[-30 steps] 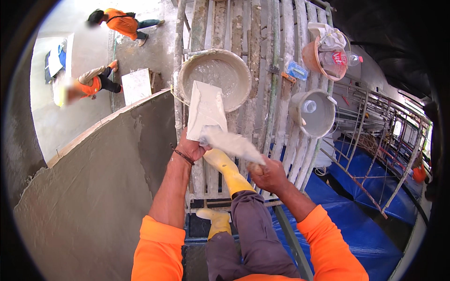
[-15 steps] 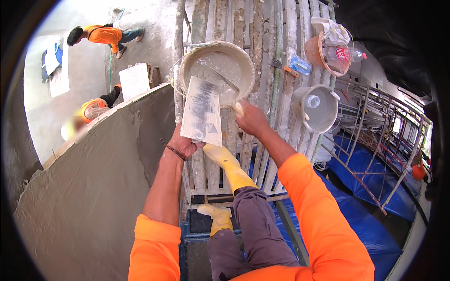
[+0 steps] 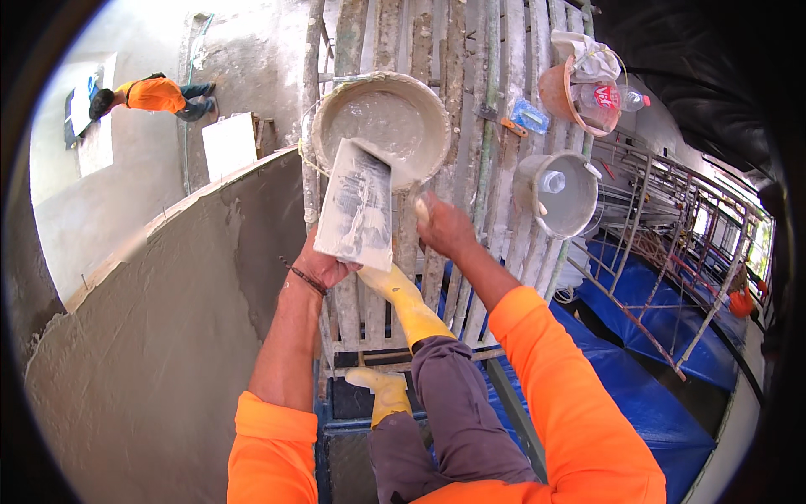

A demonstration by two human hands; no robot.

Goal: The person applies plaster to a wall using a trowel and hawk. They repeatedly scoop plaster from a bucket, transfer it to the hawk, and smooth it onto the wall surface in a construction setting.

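Observation:
My left hand grips the underside of a rectangular plasterer's hawk, smeared with pale wet plaster. The hawk is tilted over the near rim of a round tub of wet plaster. Just right of it, my right hand is closed around the pale handle of a trowel. The trowel's blade appears nearly edge-on against the hawk's upper end and is hard to make out.
Slatted scaffold planks bear a grey bucket with a plastic bottle, an orange pail with bottles, and a blue float. At left rises a plastered wall. A person in orange bends beyond it; blue sheeting lies below right.
The trowel has swept over the hawk, leaving fresh plaster streaks on its dark face. My right hand shifts slightly down and left. One person moves left; another drops from sight behind the wall.

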